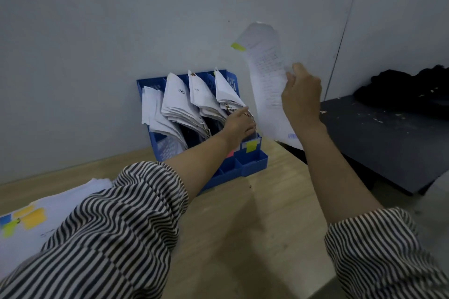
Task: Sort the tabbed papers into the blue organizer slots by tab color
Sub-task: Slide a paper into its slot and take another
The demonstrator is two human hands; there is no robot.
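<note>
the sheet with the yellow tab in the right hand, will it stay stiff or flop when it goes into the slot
Probably floppy: the sheet already curves above the right hand, which grips only one edge. It looks light, since that single grip holds it upright. Its bottom edge may catch on the packed papers, which the left hand seems to be parting in the blue organizer.

Blue organizer (pixel 252 165) — yellow tab (pixel 238 46) — striped sleeves (pixel 116 221).
</note>
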